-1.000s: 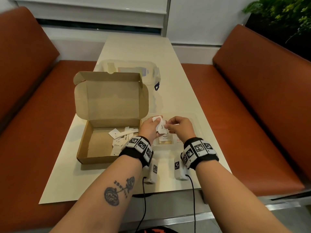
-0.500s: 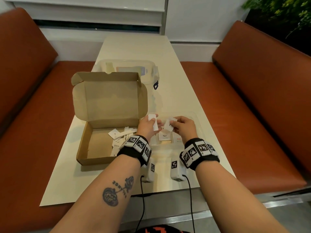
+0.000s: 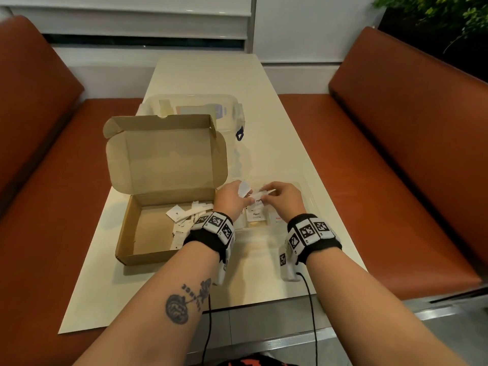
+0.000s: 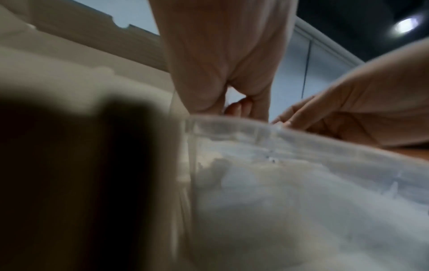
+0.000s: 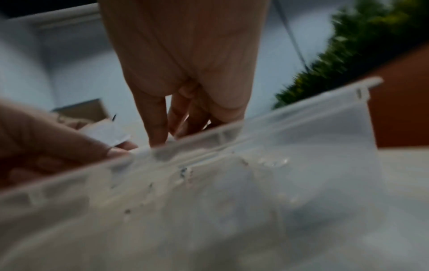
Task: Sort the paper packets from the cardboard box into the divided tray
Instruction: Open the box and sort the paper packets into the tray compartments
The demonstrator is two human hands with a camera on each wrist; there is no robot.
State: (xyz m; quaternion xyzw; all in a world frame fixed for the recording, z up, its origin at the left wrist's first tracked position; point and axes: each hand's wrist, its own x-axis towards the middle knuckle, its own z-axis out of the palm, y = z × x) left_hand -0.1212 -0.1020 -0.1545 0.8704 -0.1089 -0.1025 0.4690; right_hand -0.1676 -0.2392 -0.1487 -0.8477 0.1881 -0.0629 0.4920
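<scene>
Pinching white packets [image 3: 244, 188] over the clear divided tray [image 3: 307, 190], left hand [image 3: 229, 198] and right hand [image 3: 284, 198] meet, beside the open cardboard box [image 3: 148, 223] on the cream table [image 3: 211, 77], orange benches [image 3: 396, 143] alongside.

I had both forearms stretched forward and angled inward, so the hands met close together out front. My left hand [image 3: 230, 198] was knuckles-up with its fingers curled, pinching a white paper packet [image 3: 244, 188]. My right hand [image 3: 284, 198] sat just beside it, fingers bent and pinching another packet [image 3: 260, 199]. Black bands with square markers wrapped both wrists, and a tattoo showed on my left forearm.
</scene>
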